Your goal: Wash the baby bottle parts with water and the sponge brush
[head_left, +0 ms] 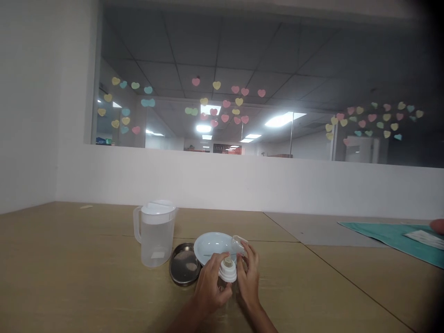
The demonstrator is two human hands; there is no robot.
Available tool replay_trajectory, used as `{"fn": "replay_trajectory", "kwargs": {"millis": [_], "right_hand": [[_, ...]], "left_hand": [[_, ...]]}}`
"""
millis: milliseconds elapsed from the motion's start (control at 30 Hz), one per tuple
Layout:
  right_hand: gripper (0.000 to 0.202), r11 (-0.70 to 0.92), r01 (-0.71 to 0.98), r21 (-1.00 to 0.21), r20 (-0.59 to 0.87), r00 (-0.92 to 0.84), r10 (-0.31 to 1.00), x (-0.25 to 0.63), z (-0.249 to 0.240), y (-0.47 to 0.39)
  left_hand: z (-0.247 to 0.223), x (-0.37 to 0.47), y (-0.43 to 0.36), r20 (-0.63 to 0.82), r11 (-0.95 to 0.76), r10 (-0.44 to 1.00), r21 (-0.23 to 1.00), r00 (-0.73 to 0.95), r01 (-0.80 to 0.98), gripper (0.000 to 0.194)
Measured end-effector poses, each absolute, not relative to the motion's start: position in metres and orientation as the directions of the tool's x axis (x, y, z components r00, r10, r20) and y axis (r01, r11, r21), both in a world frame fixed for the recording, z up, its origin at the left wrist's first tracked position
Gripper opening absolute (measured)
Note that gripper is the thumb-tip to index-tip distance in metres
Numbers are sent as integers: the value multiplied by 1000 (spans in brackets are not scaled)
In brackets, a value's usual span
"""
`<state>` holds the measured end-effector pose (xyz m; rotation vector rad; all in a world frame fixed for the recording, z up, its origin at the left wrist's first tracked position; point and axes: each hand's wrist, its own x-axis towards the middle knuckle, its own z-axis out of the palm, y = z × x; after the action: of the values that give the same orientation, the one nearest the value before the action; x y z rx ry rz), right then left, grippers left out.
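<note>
A baby bottle (228, 274) with a white collar and a pale teat stands upright between my hands. My left hand (210, 284) is closed around the left side of its collar. In my right hand (249, 277) is a clear domed bottle cap (238, 243), tilted just above and right of the teat. Behind my hands lies a light blue bowl (212, 240), partly covered by them, with something thin in it that I cannot make out. The bottle's lower body is mostly hidden by my hands.
Left of the bowl sit an oval metal tray (185, 264) and a lidded plastic jug (157, 238). A teal cloth (374, 230) with a white item (425, 238) lies far right, near another person's fingertip (437, 226). A wall with a window rises behind the table (86, 268).
</note>
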<state>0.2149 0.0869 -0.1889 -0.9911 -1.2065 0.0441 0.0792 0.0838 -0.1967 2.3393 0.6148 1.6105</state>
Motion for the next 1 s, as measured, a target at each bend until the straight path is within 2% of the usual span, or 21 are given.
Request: {"fn": "replay_trajectory", "kwargs": {"millis": [200, 367, 567, 700, 833, 1000], "right_hand": [[45, 544, 375, -751, 661, 418, 624, 214, -192, 88], [47, 541, 381, -750, 661, 449, 601, 216, -196, 94], [39, 532, 416, -738, 675, 452, 584, 221, -200, 102], [34, 471, 447, -760, 647, 456, 611, 223, -200, 102], [25, 439, 508, -741, 653, 391, 648, 225, -198, 101], [33, 466, 570, -676, 690, 269, 673, 226, -199, 102]], "left_hand": [[-192, 80, 82, 829, -876, 482, 447, 284, 182, 64], [-189, 81, 82, 830, -874, 486, 457, 275, 165, 61], [-186, 81, 82, 808, -858, 514, 488, 288, 162, 58], [-186, 80, 83, 801, -853, 520, 500, 295, 148, 56], [-185, 80, 82, 791, -846, 533, 514, 301, 146, 61], [-185, 79, 83, 784, -841, 541, 514, 303, 171, 64]]}}
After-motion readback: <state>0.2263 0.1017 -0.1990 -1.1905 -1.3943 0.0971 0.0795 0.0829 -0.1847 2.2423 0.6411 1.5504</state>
